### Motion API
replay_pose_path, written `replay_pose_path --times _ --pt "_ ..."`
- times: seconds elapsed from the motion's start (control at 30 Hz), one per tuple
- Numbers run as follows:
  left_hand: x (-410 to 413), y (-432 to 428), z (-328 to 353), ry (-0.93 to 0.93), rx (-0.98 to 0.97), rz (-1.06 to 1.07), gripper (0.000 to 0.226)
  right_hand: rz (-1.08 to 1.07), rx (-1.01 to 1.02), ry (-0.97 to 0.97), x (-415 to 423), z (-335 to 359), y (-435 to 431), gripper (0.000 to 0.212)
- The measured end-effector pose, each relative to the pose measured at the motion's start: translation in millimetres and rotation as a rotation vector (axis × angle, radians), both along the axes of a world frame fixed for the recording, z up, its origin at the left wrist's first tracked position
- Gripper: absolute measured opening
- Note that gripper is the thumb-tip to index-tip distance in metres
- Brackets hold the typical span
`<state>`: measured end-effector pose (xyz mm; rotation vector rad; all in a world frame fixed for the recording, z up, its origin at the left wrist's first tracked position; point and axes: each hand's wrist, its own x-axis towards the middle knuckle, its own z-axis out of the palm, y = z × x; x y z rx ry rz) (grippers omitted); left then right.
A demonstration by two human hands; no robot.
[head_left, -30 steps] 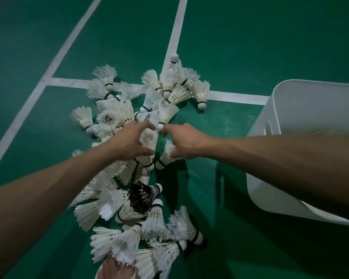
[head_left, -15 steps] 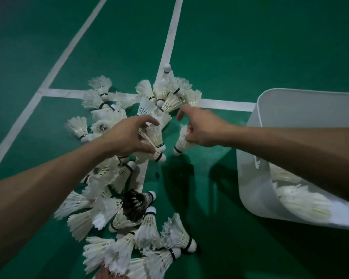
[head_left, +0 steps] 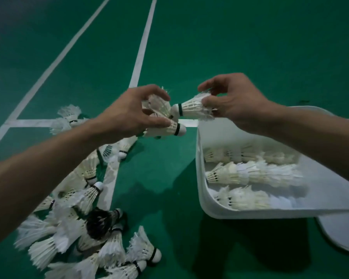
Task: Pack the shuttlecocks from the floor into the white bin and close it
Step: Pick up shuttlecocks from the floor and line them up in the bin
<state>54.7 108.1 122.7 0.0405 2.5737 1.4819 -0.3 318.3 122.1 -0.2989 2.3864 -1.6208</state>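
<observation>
Single head view, looking forward and down, close over both hands [head_left: 129, 113], floor [head_left: 250, 47] beyond, bin [head_left: 199, 178] right

Bare forearms [head_left: 48, 158] (bare left hand [head_left: 129, 114], right hand [head_left: 237, 101])

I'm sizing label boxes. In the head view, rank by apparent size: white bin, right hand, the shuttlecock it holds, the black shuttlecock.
1. white bin
2. right hand
3. held shuttlecock and black shuttlecock look about alike; both are partly hidden, so I don't rank them.
</observation>
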Motion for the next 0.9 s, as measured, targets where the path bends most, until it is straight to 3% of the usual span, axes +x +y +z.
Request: replay_pose_path --times 0.23,0.3,0.63,0.9 --pt "-9.8 63.7 27.3 0.121 0.050 -0.042 0.065 -0.140 -0.186 -0.028 4.1 20.6 75.0 0.014" --pt "-10.0 83.7 27.8 0.112 0.049 -0.079 0.068 -0.146 -0.182 -0.045 5.4 22.0 101.7 0.021" --pt "-20.2 169.2 -32.0 -0.078 -0.095 -0.345 0.070 -0.023 0.516 -0.258 20.7 -29.9 205.1 0.021" --pt "-40.3 188.9 -61.1 -0.124 -0.210 -0.444 0.070 0.092 0.677 -0.426 27.1 -64.3 213.7 0.022"
